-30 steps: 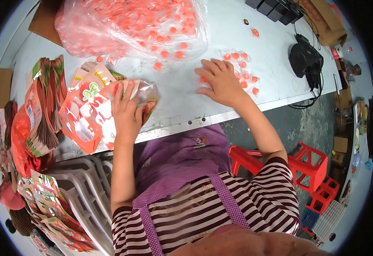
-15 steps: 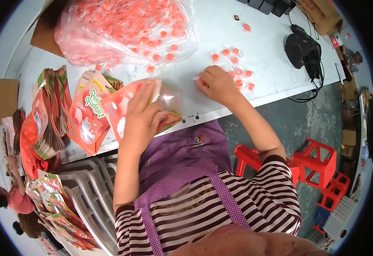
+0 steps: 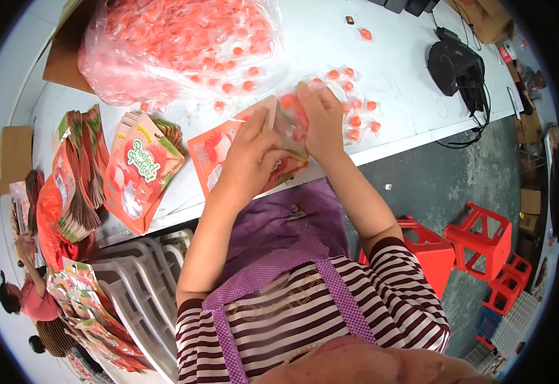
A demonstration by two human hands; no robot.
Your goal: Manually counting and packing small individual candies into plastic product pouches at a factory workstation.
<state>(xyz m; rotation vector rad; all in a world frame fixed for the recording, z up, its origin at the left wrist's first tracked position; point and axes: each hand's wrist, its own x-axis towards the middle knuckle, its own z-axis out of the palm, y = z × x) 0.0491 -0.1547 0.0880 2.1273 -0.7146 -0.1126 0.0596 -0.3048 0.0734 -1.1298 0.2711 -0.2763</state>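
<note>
My left hand [image 3: 249, 159] is closed on a red and white printed pouch [image 3: 215, 144], its fingers spread over the front panel. The pouch lies tilted at the table's front edge, mouth toward the right. At that mouth is my right hand [image 3: 321, 121], fingers bent around red candies in clear wrappers [image 3: 289, 101]; blur hides how many. Just beyond it lies a loose group of wrapped red candies [image 3: 355, 120]. A fanned stack of the same pouches [image 3: 140, 169] rests left of my left hand.
A big clear bag of wrapped candies [image 3: 183, 51] fills the table's far left, beside a cardboard box [image 3: 68, 57]. More folded pouches [image 3: 78, 173] stand at left. A black strapped device [image 3: 452, 67] with cables lies right. Red stools [image 3: 481, 240] and grey stacked trays [image 3: 129, 281] stand below.
My right hand has moved left and up from the table to the pouch's mouth, with candies at its fingers. My left hand and the pouch have shifted right, toward it.
</note>
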